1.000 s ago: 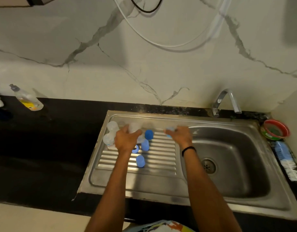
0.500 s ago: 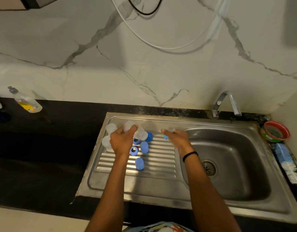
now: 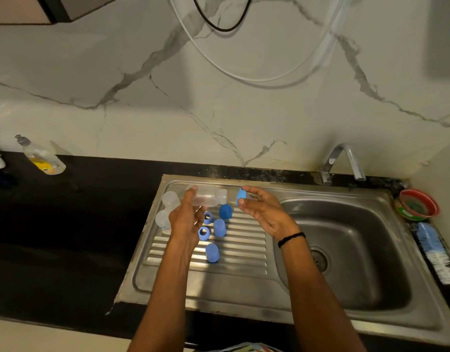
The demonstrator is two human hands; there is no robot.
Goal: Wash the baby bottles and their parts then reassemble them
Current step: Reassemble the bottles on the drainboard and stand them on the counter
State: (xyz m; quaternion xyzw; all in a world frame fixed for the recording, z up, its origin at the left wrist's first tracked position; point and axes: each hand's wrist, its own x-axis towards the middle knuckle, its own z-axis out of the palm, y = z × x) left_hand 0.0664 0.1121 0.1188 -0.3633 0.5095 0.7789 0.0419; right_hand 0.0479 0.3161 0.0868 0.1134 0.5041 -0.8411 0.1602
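My left hand (image 3: 187,217) grips a clear baby bottle (image 3: 211,196) held sideways above the ribbed drainboard (image 3: 244,252), its open neck pointing right. My right hand (image 3: 263,208) pinches a blue collar ring (image 3: 240,196) a short way from that neck. On the drainboard lie two more clear bottles (image 3: 168,207), two blue rings (image 3: 204,232) and several blue caps (image 3: 212,252), partly hidden behind my left hand.
The steel sink basin (image 3: 353,250) with its drain lies to the right, the tap (image 3: 345,161) behind it. A red bowl (image 3: 419,204) and a blue bottle brush (image 3: 432,245) sit at the right edge. A dish soap bottle (image 3: 39,158) lies on the black counter at far left.
My left hand has lifted a clear bottle off the drainboard and turned it sideways. My right hand has raised a blue ring and brought it towards the bottle's neck.
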